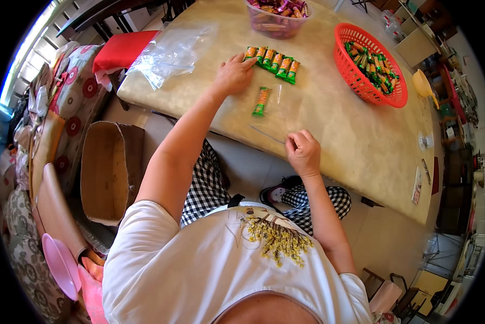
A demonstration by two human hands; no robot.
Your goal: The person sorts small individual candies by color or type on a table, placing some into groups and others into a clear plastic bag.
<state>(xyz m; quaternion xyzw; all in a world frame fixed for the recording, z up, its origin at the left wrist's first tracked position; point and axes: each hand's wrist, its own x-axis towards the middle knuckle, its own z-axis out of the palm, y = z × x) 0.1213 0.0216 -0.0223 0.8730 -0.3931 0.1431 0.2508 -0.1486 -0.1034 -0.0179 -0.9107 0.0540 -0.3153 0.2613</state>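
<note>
My left hand (235, 75) rests at the left end of a row of small green and orange wrapped snack bars (272, 62). Its fingers are apart, and the fingertips touch or nearly touch the first packets. My right hand (304, 154), thumb and fingers pinched together, holds the corner of a clear plastic zip bag (289, 107) that lies flat at the table's near edge. A single wrapped snack bar (261, 101) lies at the bag's left side; whether it is inside or on top, I cannot tell.
A red plastic basket (339, 60) of similar snack bars stands on the table (347, 137) at the right, beside a yellow ladle (424, 85). At the back is a clear tub (276, 28) of purple-wrapped sweets. More clear bags (169, 52) lie left. A cardboard box (104, 174) stands on the floor.
</note>
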